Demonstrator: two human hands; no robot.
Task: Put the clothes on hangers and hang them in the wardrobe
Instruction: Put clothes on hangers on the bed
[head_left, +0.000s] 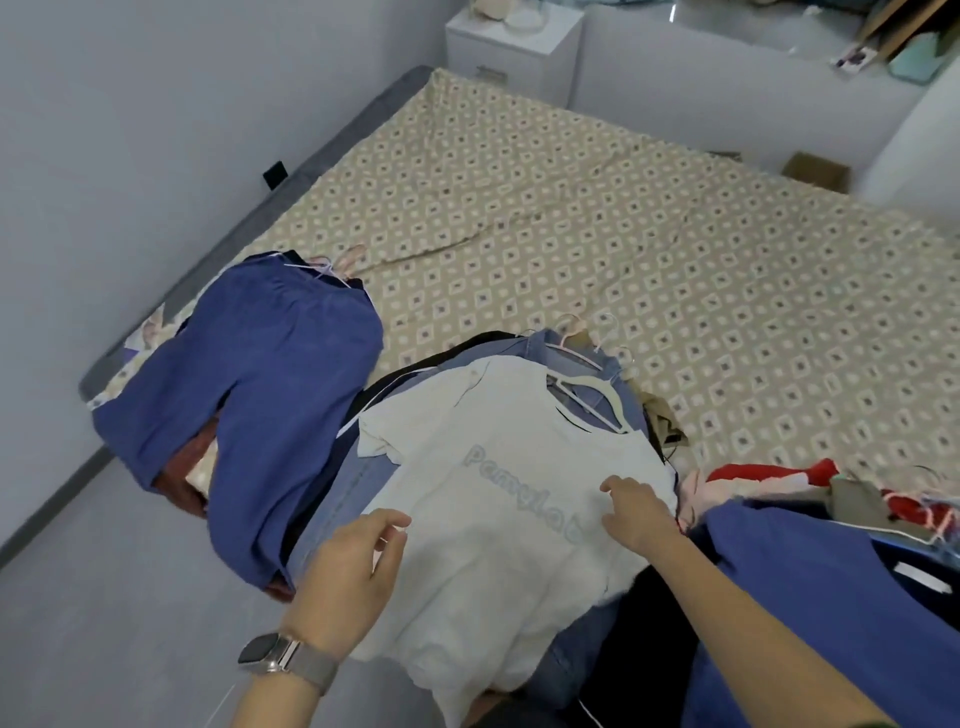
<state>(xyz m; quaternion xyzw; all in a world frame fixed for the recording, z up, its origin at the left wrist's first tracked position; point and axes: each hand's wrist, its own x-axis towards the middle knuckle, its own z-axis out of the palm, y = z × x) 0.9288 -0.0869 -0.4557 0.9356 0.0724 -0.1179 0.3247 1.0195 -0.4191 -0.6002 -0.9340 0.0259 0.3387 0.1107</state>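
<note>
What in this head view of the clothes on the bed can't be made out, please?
- Head view: the wardrobe is out of frame.
- Garments under the white T-shirt are covered by it; their number is unclear.
- The white hanger is partly hidden in the collar.
- The right hand has its fingertips turned away, so its grip is unclear.
- The left hand hovers, loosely curled.

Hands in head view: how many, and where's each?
2. The left hand, with a watch on its wrist, is at the white T-shirt's left edge; the right hand rests on its right side by the lettering. Neither has a clear grip.
</note>
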